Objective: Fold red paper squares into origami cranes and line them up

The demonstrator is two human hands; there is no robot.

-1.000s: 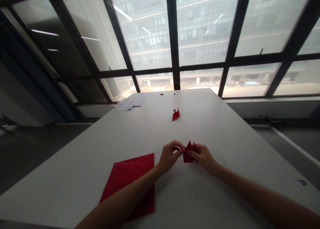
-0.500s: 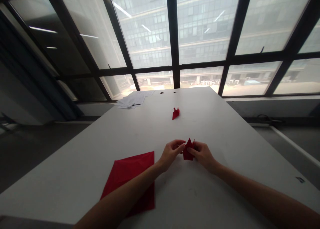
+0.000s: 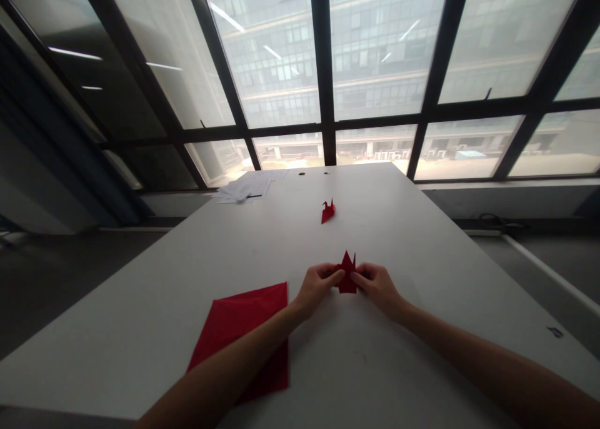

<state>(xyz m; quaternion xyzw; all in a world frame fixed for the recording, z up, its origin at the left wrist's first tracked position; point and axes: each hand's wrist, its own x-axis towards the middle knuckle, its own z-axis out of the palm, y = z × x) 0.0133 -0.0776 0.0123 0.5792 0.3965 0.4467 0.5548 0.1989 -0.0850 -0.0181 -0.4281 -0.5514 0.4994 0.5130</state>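
Between my two hands, a small piece of folded red paper [image 3: 347, 284] is held up over the white table, its pointed tips upward. My left hand [image 3: 319, 284] pinches its left edge between thumb and fingers. On the opposite side, my right hand [image 3: 377, 284] grips the right edge with the thumb in front. The fingertips behind the paper are hidden. Farther off stands a finished-looking red paper crane [image 3: 329, 211]. A large red paper sheet [image 3: 248, 316] lies flat at the left, partly covered by my left forearm.
The white table [image 3: 398, 366] stretches toward tall dark-framed windows. Loose white papers [image 3: 246, 186] with a dark pen-like object lie at its far left corner. A small dark mark [image 3: 555, 333] shows near the right edge.
My left fingers have closed on the left edge of the folded paper, which has shifted slightly left and up and now faces me more squarely. My right hand keeps hold of it.
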